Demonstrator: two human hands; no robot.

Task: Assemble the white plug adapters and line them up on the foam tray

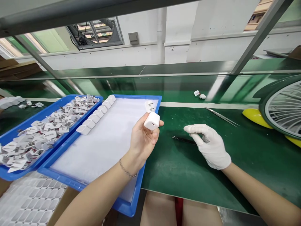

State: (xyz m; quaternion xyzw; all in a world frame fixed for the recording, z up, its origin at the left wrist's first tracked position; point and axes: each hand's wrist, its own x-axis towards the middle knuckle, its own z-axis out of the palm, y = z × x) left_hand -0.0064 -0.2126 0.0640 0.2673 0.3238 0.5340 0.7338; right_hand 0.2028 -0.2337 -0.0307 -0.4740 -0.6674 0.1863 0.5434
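My bare left hand [143,135] is closed round a white charger housing [152,121] over the right side of the lined blue tray [138,185]. A small slot shows in the housing's near face. Just behind it is a white plug piece [149,106] with metal prongs; whether the two are joined I cannot tell. My right hand [209,144], in a white glove, hovers above the green table with thumb and fingertips pinched together, nothing visible between them. Black tweezers [182,139] lie below and left of it, partly hidden by the glove.
White housings [94,118] line the tray's left edge. Another blue tray [14,131] holds many plug pieces [51,128]. Metal tweezers [222,116] and two small white parts [199,94] lie farther back. A fan [285,106] stands right; a box of white parts [35,201] is lower left.
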